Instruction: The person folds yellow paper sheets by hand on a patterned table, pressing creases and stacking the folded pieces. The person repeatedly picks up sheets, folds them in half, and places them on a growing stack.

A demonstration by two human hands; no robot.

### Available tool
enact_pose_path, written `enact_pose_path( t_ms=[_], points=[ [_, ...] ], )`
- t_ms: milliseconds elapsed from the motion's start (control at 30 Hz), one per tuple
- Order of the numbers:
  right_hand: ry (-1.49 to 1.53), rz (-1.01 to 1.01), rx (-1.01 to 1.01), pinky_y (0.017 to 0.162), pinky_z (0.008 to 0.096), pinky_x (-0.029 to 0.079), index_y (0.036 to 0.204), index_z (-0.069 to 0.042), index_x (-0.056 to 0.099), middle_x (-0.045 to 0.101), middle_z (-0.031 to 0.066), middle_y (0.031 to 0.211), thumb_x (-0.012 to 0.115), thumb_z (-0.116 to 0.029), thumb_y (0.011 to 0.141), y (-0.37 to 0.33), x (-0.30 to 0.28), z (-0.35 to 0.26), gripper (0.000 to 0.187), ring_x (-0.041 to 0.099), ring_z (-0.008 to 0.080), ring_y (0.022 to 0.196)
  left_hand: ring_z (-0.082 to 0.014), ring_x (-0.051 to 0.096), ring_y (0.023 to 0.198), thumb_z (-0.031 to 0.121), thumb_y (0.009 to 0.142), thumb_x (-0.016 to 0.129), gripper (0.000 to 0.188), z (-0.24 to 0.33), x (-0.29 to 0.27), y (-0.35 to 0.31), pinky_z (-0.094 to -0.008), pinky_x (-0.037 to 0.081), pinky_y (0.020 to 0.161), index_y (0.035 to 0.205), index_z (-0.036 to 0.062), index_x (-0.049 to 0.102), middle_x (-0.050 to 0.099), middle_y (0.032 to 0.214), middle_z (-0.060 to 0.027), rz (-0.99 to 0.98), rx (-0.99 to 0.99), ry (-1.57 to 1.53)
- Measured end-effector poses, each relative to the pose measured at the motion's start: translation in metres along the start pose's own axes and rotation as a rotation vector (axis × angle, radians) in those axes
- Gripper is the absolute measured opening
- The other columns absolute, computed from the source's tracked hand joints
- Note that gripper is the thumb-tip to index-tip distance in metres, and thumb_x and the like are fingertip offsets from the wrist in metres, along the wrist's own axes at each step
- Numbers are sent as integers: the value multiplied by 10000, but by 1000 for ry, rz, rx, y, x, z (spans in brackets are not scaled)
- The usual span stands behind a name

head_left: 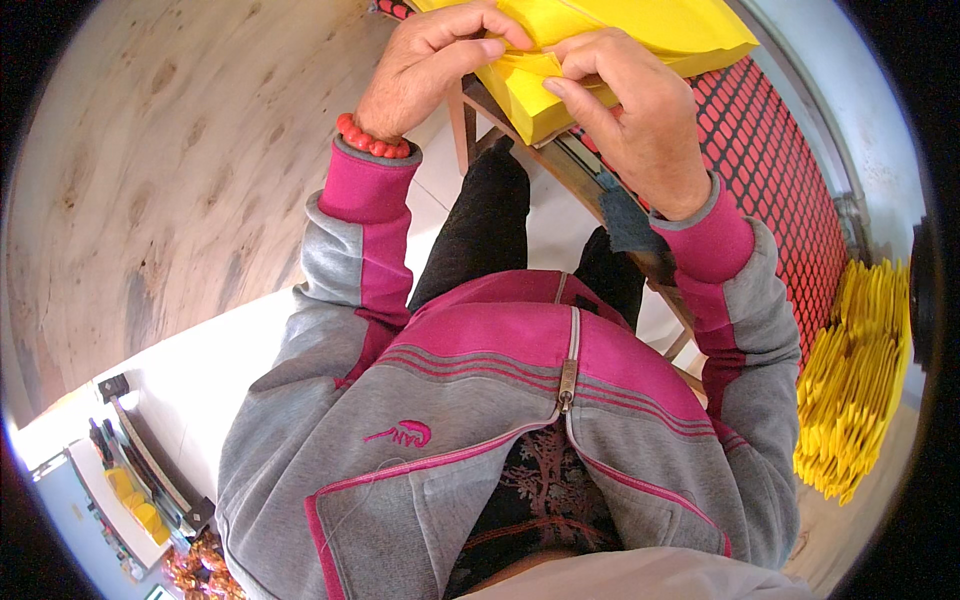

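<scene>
A yellow piece of folded sheet material, which looks like a bag or a stack of them, lies at the top of the view. My left hand, with a red bead bracelet at its wrist, pinches a small yellow flap near the corner. From the other side my right hand holds the same flap between thumb and forefinger. Both hands are closed, their fingertips close together. Whether the material is cloth or paper, I cannot tell.
Below the yellow material is a surface with a red and black net pattern, over a wooden frame. Thick yellow folded pieces are stacked at the right. A wood-grain surface fills the left. Blue-grey cloth hangs near my right wrist.
</scene>
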State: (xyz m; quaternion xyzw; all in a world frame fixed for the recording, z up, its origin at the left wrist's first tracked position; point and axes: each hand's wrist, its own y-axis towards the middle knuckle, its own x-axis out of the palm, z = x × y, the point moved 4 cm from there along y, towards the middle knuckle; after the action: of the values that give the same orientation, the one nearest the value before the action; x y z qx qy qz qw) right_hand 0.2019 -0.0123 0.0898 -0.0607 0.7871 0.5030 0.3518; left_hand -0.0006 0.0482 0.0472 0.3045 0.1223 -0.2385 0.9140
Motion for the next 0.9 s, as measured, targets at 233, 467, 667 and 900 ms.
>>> enact_pose_path(
  t_ms=[233, 467, 667, 900],
  points=[
    [-8, -3, 27, 690, 394, 516, 895, -70, 629, 652, 83, 868, 741, -140, 861, -1, 0, 0, 137, 662, 299, 801, -149, 635, 1056, 44, 957, 549, 234, -4, 1, 0, -288, 481, 943, 1136, -7, 690, 701, 1100, -54, -36, 11, -79],
    [-4, -4, 42, 701, 390, 525, 901, -76, 636, 666, 76, 888, 734, -133, 853, -1, 1, 0, 124, 673, 294, 820, -160, 637, 1087, -15, 927, 600, 244, -4, 1, 0, -295, 486, 966, 1156, -15, 683, 703, 1121, -69, -36, 81, -39],
    [-4, -13, 54, 705, 393, 527, 908, -77, 638, 668, 77, 892, 733, -135, 854, -2, 1, 1, 124, 674, 295, 822, -163, 633, 1107, -19, 922, 627, 234, -5, 1, -1, -298, 478, 982, 1146, -5, 692, 702, 1131, -67, -42, 87, -82],
    [-2, -26, 56, 701, 395, 524, 931, -72, 639, 662, 83, 892, 727, -139, 863, -3, 1, 1, 130, 669, 302, 816, -126, 640, 987, 77, 953, 713, 135, -11, 0, 0, -281, 498, 903, 1069, 7, 699, 703, 1032, -33, -39, 84, -6]
  ],
)
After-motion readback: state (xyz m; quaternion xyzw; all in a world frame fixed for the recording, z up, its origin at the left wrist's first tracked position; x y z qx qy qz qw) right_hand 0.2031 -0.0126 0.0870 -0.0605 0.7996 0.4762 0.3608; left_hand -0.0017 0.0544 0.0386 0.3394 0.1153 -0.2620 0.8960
